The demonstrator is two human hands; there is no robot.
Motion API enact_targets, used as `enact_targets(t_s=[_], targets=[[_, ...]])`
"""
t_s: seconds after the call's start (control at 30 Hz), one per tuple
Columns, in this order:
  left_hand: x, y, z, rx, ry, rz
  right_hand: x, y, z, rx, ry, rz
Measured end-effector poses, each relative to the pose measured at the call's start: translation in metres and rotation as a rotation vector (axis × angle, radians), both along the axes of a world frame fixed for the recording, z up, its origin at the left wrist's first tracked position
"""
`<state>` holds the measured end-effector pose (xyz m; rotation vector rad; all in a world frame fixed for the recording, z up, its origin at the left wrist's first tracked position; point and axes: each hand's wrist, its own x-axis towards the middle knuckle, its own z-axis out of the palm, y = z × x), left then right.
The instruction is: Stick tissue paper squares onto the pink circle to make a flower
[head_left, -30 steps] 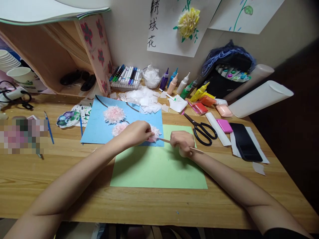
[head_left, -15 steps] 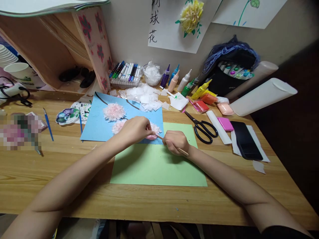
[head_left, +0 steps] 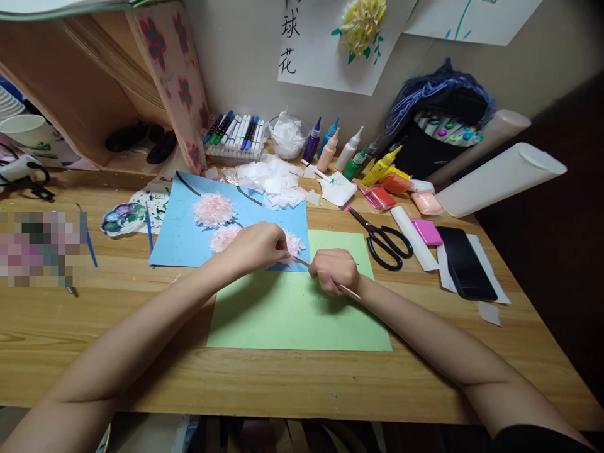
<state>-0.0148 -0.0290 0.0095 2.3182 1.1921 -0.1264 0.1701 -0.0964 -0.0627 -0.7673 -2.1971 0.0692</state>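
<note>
Pale pink flowers (head_left: 214, 210): three ruffled, many-petalled heads, fringed at the edges and paler there, sit on the blue sheet; the upper one shows whole, the lower two partly covered by the left hand.
Blue sheet (head_left: 278, 220): flat on the wooden table (head_left: 155, 377), crossed by dark curved lines, its lower right part overlapping the green sheet (head_left: 292, 321).
Left hand (head_left: 264, 242): over the blue sheet, thumb and forefinger drawn together at the right-hand flower; whether they grip its petals cannot be told.
Right hand (head_left: 336, 270): fingers curled closed around a thin tan stick (head_left: 350, 292) above the green sheet, its tip angled toward the left fingertips.
White paper scraps (head_left: 268, 173): heaped along the blue sheet's upper edge, some overlapping it.
Black-handled scissors (head_left: 371, 228): just beside the green sheet.
</note>
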Motion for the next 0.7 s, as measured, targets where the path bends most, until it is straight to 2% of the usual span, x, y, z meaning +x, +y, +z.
enact_targets(t_s=[0.27,0.43,0.57,0.7], targets=[[0.0011,-0.0007,0.0035,0.016,-0.009,-0.016,-0.0009,-0.0008,0.0028,0.050,0.043,0.065],[0.0018,-0.0018,0.0022,0.044,0.011,0.004,-0.0022,-0.0008,0.0028,0.022,-0.054,-0.007],[0.0005,-0.0030,0.0022,0.099,0.034,0.041,-0.0051,0.0013,0.0032,0.087,-0.022,-0.026],[-0.0032,0.0042,0.0025,0.215,0.001,0.117,-0.0064,0.0037,0.0024,0.074,-0.027,-0.040]])
